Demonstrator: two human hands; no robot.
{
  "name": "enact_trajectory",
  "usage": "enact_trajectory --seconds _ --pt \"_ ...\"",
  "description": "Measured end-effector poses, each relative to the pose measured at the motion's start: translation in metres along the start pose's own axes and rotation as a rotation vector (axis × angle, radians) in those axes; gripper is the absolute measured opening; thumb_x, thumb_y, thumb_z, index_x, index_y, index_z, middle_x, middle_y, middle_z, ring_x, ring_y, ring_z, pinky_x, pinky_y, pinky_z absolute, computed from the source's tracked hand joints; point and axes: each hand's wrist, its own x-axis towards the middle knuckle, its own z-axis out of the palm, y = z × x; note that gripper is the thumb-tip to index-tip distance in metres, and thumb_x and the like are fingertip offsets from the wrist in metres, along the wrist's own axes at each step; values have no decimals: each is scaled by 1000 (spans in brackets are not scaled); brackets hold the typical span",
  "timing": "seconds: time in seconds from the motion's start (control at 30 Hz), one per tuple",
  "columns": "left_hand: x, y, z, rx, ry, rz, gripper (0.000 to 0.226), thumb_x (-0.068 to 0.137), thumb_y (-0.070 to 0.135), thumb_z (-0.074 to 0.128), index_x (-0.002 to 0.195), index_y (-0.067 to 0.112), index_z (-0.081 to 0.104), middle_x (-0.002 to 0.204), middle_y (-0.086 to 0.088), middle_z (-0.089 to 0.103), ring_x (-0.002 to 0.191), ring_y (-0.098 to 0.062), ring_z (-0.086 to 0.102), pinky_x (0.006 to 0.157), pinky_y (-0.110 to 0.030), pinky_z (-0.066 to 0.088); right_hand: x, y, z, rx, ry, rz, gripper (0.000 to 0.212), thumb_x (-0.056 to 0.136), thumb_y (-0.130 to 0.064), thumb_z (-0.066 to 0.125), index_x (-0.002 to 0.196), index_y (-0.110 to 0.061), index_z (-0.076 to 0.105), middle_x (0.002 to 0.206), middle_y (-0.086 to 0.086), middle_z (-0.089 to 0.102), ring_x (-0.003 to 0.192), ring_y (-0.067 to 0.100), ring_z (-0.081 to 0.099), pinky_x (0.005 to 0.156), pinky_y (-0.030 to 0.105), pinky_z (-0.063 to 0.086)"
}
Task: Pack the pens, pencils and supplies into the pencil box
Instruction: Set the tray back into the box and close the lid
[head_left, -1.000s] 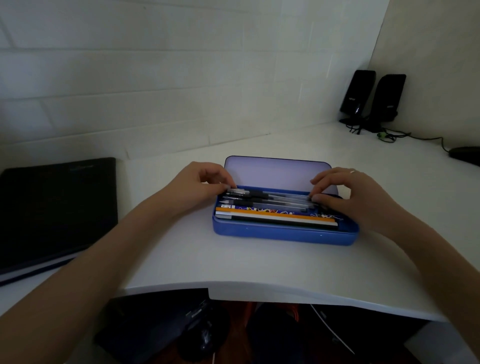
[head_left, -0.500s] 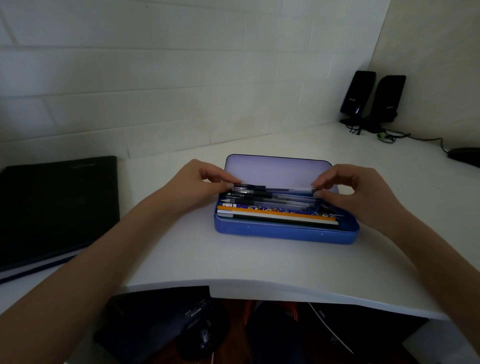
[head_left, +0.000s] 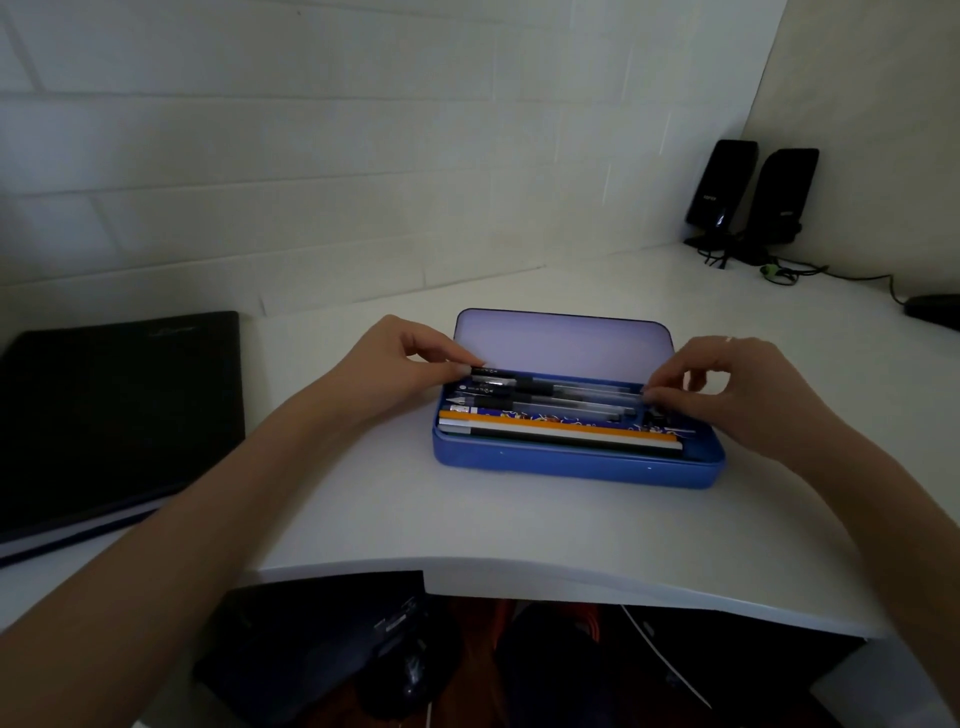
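The room is dim, so the contents of the pencil box are hard to tell apart; the far ends of the pens vanish under the right hand, and a small dark thing in the box's right corner cannot be identified; both forearms run out of the bottom of the frame. The left hand pinches the black capped end of one pen between thumb and forefinger at the box's left rim, the other fingers curled behind; the right hand pinches at the opposite ends of the pens with thumb and forefinger, its remaining fingers curled loosely above, though which pen it grips is unclear. The box sits open in the middle of the white desk, its pale lid tilted up at the back; clear and black pens lie along the back, a patterned blue strip, an orange pencil and white and dark pencils lie toward the front. A black folder rests at the left; two black speakers stand in the far right corner against the white brick wall, their cables trailing along the desk.
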Motion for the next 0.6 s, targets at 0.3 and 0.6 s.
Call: enact_trajectory --seconds 0.3,0.6 --pt "1 -1 0 13 11 -12 21 79 12 69 79 32 76 78 12 75 74 0 62 69 -4 42 -1 0 -2 1 42 7 7 78 -22 70 76 -29 69 74 -12 67 72 6 53 65 5 38" --pt "0 -1 0 11 13 -28 16 79 11 69 84 24 77 85 1 76 79 -6 62 78 -17 44 -1 0 -1 84 94 27 6 76 -16 72 76 -17 67 76 -7 69 74 2 63 70 1 42"
